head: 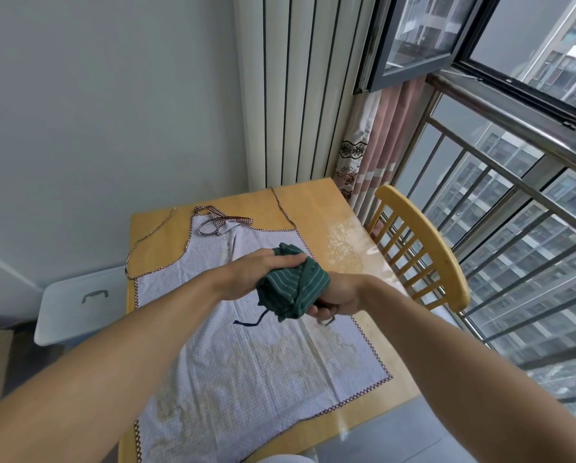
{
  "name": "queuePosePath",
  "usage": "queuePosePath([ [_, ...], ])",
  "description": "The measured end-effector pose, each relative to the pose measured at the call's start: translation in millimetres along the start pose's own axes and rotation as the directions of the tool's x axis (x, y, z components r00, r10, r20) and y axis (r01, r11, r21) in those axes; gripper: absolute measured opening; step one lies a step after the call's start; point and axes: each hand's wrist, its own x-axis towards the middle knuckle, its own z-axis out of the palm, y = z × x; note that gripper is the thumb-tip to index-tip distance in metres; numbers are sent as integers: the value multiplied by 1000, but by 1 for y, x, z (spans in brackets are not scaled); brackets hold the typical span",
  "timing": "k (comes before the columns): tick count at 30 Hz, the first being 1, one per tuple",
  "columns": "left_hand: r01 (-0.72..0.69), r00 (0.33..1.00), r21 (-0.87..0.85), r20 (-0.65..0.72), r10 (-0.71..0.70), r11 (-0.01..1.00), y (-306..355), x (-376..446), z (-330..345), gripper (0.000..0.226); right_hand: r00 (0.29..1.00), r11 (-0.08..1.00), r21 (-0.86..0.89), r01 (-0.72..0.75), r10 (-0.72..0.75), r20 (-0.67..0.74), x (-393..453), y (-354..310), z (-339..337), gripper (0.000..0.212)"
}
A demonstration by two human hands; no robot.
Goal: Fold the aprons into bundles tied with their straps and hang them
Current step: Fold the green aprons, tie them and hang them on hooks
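Observation:
A green striped apron point(291, 289) is rolled into a tight bundle and held above the table between both hands. My left hand point(259, 272) lies over its top and left side with fingers reaching across it. My right hand point(338, 297) cups it from underneath and grips it. A dark strap end point(251, 320) dangles below the bundle. A pale checked apron point(263, 355) with red-and-white trim lies spread flat on the wooden table point(343, 228), its neck strap point(219, 222) and side ties at the far end.
A yellow wooden chair point(423, 248) stands at the table's right side, by a metal railing and windows. A white lidded bin point(79, 305) sits left of the table. A white radiator point(296, 95) and a curtain are behind the table.

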Motion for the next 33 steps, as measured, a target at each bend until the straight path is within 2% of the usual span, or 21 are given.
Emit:
queuePosePath([
  [2,-1,1000,70,6,1,998,0,0,-1,35,995,993,-76,-93,90,-37,-1,-8,-11,32],
  [6,-1,996,156,-89,15,988,-3,0,-11,45,968,975,-106,-197,175,-182,-6,-32,-30,21],
  [10,69,989,253,-146,-33,965,-12,1,-21,54,923,920,-300,-253,137,-359,-10,-55,-32,23],
  [14,165,967,445,-248,-56,880,-31,5,-21,52,883,922,-286,-263,110,-457,-8,-66,-27,31],
  [17,161,923,357,-385,-12,920,-38,9,-17,55,853,915,-344,-212,1,-522,-9,-73,-9,15],
  [19,173,879,313,-478,-2,934,-39,13,-14,61,825,921,-367,-130,-104,-555,-8,-73,8,12],
  [22,185,760,217,-650,0,958,-40,18,-6,68,733,924,-381,-18,-247,-633,-2,-60,32,10],
  [25,53,626,14,-780,-22,998,-36,21,4,52,574,971,-133,197,-224,-788,4,-42,51,18],
  [27,-44,575,-152,-812,-99,987,-35,23,9,45,498,944,4,329,-170,-851,6,-34,59,20],
  [29,-101,592,-256,-792,-149,961,-35,22,11,60,470,918,69,390,-134,-873,9,-28,63,19],
  [31,-121,621,-315,-764,-176,941,-37,20,13,77,457,920,51,389,-144,-878,9,-25,65,18],
  [33,-132,651,-314,-743,-156,940,-38,18,14,77,479,933,5,361,-181,-859,6,-24,63,17],
])
